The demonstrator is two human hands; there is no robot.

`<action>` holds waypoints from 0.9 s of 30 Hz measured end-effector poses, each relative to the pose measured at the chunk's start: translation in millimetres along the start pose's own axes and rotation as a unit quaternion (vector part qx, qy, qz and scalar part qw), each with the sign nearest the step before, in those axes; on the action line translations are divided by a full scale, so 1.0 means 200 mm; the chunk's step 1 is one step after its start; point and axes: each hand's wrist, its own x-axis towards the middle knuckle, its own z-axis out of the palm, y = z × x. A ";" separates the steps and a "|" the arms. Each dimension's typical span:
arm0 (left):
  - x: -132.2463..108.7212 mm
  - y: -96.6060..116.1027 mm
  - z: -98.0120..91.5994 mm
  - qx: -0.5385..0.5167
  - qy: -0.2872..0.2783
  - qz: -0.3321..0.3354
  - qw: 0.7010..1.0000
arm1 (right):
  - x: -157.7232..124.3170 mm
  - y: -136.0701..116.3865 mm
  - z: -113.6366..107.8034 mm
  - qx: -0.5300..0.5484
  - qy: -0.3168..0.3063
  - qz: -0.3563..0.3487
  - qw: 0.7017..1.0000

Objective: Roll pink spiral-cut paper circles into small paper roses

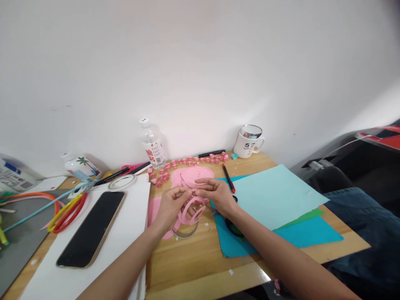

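Pink paper strip (185,208) pinched between two hands, above the near middle of the table (193,271).
Left hand (170,202) and right hand (220,195) both closed at the fingertips on the strip's upper end, thumbs nearly meeting, probably for fine control; the rest hangs below in loose loops. Just behind: pink paper cutouts (203,171), seemingly stacked for easy reach. Small pink pieces (203,160) lie in rough rows near the wall, perhaps to keep them clear of the forearms. Black-handled scissors (231,228) rest on blue sheets, partly hidden by the right arm.
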 end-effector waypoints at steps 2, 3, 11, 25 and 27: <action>0.00 0.00 0.00 0.011 0.003 -0.001 1.000 | 0.00 0.00 0.00 -0.003 0.001 -0.002 1.000; 0.00 0.00 0.00 0.013 0.003 -0.002 1.000 | 0.00 0.00 0.00 -0.003 0.000 -0.005 1.000; 0.01 -0.01 -0.01 0.000 0.013 0.001 1.000 | 0.01 0.01 -0.02 0.002 -0.018 -0.017 1.000; 0.01 -0.02 -0.02 0.016 -0.010 0.000 1.000 | 0.00 0.01 0.00 0.001 0.021 -0.012 1.000; 0.01 -0.02 -0.02 0.019 -0.021 -0.005 1.000 | 0.01 0.01 0.00 -0.001 0.016 -0.020 1.000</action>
